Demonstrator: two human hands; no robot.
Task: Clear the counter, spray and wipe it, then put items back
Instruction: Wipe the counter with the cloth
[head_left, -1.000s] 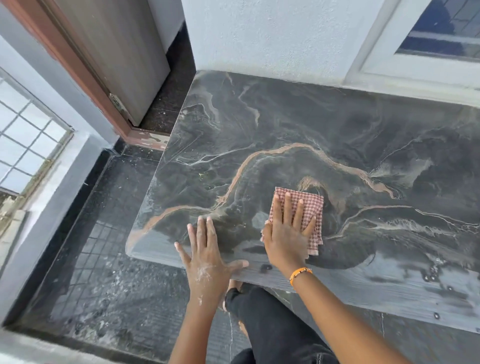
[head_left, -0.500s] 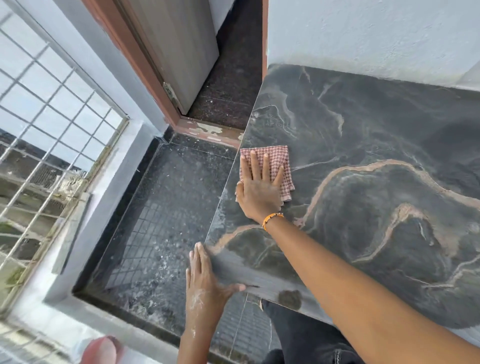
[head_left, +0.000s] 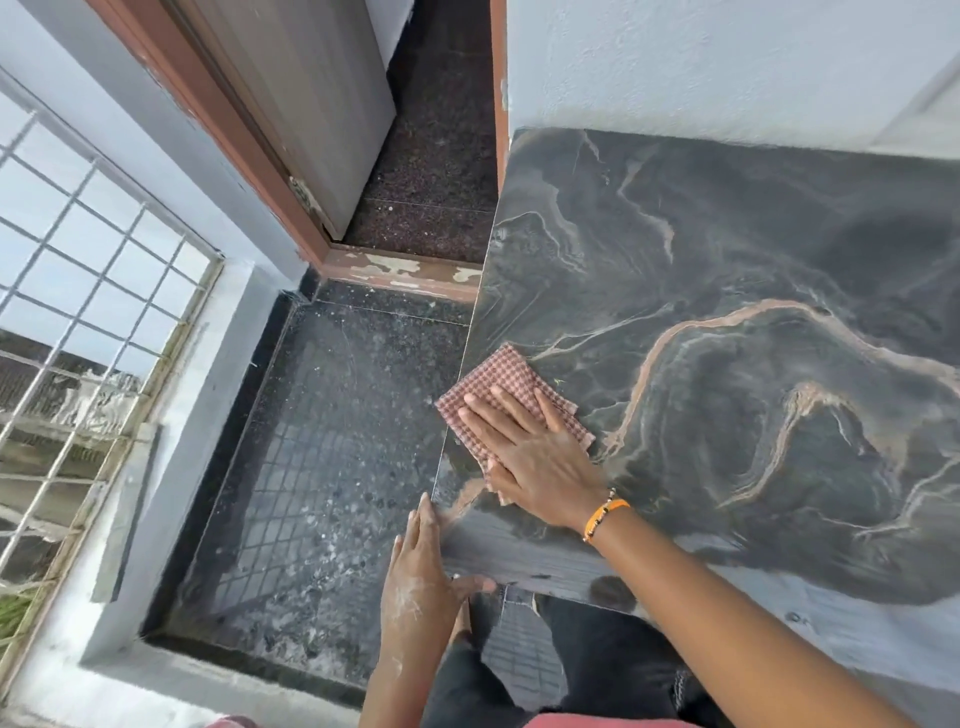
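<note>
Cloth (head_left: 506, 382) under flat right hand (head_left: 535, 457) fingers | left hand (head_left: 418, 577) fingers straight on counter (head_left: 727, 260) corner | no readable writing, apparently

One head-worn wide-angle view, looking steeply down and forward from above the worktop (head_left: 727, 312) near its left corner. Close range: hands and forearms fill the lower frame. Floor (head_left: 332, 441), door (head_left: 311, 104) and window grille (head_left: 78, 260) lie left, bent by the lens.

bare counter (head_left: 727, 260) rightward, wall (head_left: 727, 67) behind
</note>
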